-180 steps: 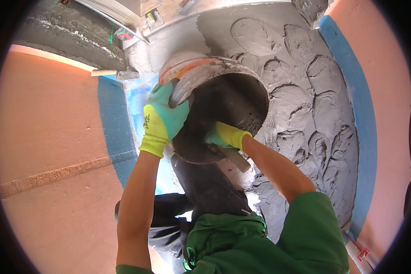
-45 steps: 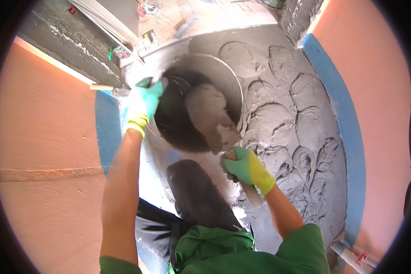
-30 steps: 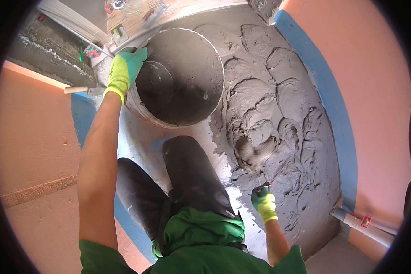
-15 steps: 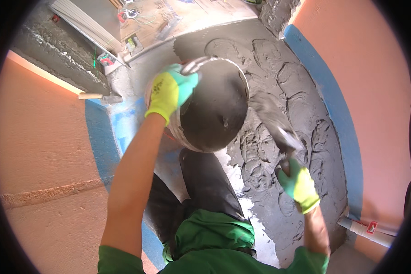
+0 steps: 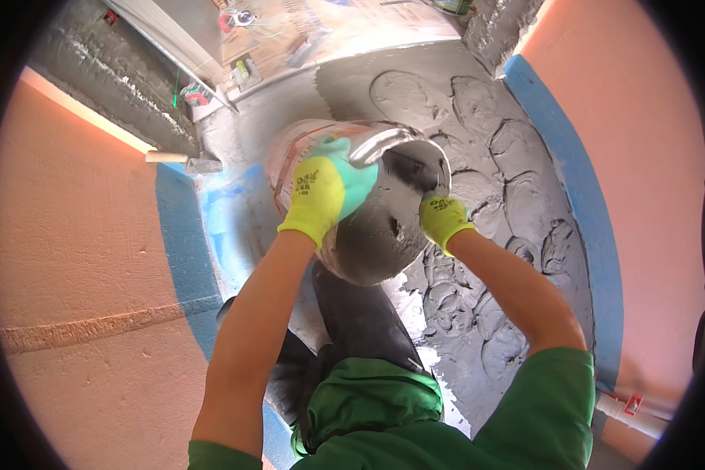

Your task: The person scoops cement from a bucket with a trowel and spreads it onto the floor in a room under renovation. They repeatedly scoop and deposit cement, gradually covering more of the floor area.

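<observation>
A pale bucket (image 5: 283,160) with reddish markings is tipped on its side, its mouth turned toward the right. Wet grey mortar (image 5: 372,247) lies inside it. My left hand (image 5: 333,184), in a yellow and mint-green glove, is closed on the bucket's upper rim. My right hand (image 5: 445,217), gloved alike, is at the right edge of the mouth, its fingers wrapped round the handle of a trowel. The blade reaches into the bucket's shadow and is mostly hidden. Beneath and to the right, grey mortar (image 5: 525,196) covers the floor in lumpy, swirled patches.
Orange-pink walls with blue lower bands (image 5: 560,157) flank me on both sides. A hammer (image 5: 182,161) lies at the left corner. Beyond the mortar, a trowel with a yellow-green handle (image 5: 243,70) rests on the board-covered floor. A white pipe (image 5: 630,415) runs at lower right.
My right hand has swung the trowel from over the floor mortar up and left into the bucket's mouth. The bucket and my left hand appear shifted slightly right and down.
</observation>
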### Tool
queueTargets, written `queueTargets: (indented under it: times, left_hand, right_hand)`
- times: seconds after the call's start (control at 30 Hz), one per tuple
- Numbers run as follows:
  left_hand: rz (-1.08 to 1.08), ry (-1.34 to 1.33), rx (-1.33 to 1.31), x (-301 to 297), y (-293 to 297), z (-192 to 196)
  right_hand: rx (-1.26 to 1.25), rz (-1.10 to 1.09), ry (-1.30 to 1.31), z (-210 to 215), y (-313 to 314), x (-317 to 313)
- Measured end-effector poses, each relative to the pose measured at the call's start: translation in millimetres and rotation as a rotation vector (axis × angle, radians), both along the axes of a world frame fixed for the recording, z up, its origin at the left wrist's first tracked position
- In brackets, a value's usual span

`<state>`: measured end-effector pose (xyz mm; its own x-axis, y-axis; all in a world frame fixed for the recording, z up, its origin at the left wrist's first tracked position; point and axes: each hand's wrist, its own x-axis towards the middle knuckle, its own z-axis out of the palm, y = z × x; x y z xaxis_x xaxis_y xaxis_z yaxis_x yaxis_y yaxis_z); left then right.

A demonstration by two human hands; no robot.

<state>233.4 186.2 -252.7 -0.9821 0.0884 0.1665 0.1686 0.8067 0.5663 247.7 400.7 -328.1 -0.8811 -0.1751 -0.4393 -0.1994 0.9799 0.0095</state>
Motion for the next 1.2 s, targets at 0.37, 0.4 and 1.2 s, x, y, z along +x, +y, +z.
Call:
queueTargets:
  times: [0.37, 0.4, 1.2]
  left_hand:
    - [0.068, 0.027, 0.067, 16, -30, -6]
    - [0.06, 0.043, 0.056, 17, -32, -7]
    - [0.012, 0.113, 0.004, 18, -70, -11]
  right_hand:
    - [-0.564, -0.404, -0.715, -1, -42, 40]
    - [-0.61, -0.463, -0.767, 1, -42, 46]
    - [-1.625, -0.834, -1.265, -33, -89, 106]
